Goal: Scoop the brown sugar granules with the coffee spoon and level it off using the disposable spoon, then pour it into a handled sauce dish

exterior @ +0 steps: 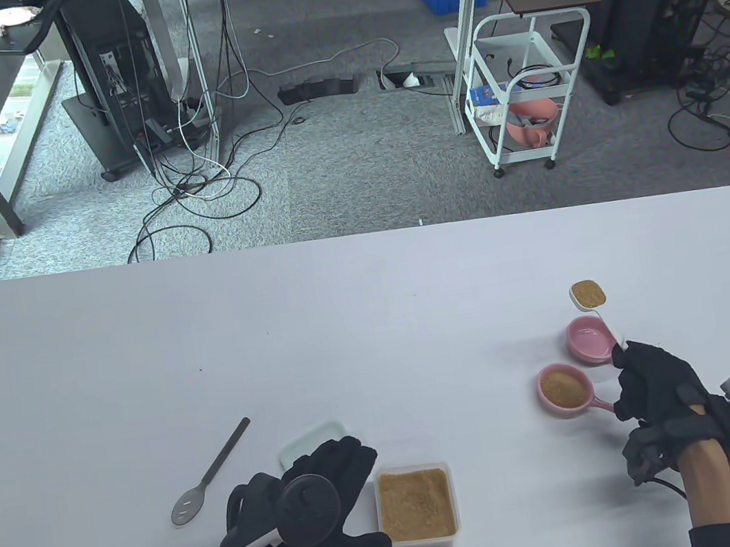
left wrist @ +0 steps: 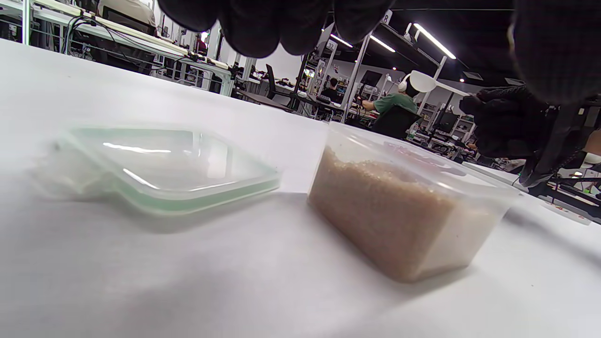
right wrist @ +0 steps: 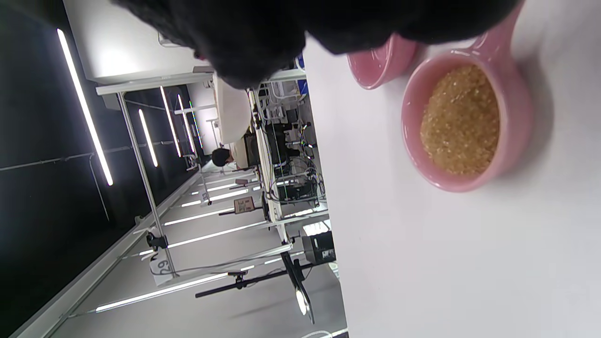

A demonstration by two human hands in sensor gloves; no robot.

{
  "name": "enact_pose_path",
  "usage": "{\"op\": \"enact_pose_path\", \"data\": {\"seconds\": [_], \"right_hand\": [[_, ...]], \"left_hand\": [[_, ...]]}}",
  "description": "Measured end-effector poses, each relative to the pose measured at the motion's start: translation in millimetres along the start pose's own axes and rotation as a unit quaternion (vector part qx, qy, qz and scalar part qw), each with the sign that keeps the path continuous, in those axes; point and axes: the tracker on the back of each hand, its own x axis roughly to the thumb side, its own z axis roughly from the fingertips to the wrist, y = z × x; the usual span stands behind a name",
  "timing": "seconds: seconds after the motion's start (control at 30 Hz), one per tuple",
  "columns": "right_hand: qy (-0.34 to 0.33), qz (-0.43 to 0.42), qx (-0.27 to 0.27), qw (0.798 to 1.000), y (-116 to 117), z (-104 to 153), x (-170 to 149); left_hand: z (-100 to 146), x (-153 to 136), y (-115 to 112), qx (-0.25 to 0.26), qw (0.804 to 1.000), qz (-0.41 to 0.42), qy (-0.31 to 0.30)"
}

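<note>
My right hand [exterior: 637, 376] pinches the handle of a white coffee spoon [exterior: 588, 294]. Its bowl is full of brown sugar and hangs just past the far rim of an empty pink handled dish [exterior: 589, 339] [right wrist: 380, 63]. A second pink handled dish [exterior: 565, 388] [right wrist: 465, 122] holding sugar sits beside it, close to my right fingers. My left hand [exterior: 342, 478] rests open on the table, to the left of the clear tub of brown sugar [exterior: 415, 504] [left wrist: 404, 211], holding nothing. A grey slotted spoon [exterior: 210, 474] lies left of that hand.
The tub's clear lid [exterior: 308, 441] [left wrist: 173, 164] lies flat just behind my left fingers [left wrist: 272, 23]. The white table [exterior: 373, 327] stretches bare toward the far edge. A printed label shows at the bottom edge near my left wrist.
</note>
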Motion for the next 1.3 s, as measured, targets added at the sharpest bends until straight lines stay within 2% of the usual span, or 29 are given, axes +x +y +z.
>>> {"op": "enact_pose_path", "data": {"seconds": [0.33,0.57,1.1,1.3], "right_hand": [[-0.008,0.010,-0.094,0.995,-14.2,2.2,-14.8],[-0.015,0.068,-0.143,0.987,-12.6,3.6,-21.1],[-0.014,0.203,-0.196,0.959,-15.0,7.1,-17.5],[-0.025,0.264,-0.210,0.941,-12.8,7.6,-13.8]], "left_hand": [[-0.7,-1.0,-0.7,-0.011,1.000,-0.001,0.003],[-1.0,-1.9,-0.7,-0.015,1.000,-0.001,0.007],[-1.4,-2.3,-1.6,-0.022,1.000,-0.004,0.008],[-1.4,-2.8,-2.1,-0.026,1.000,-0.004,0.010]]}}
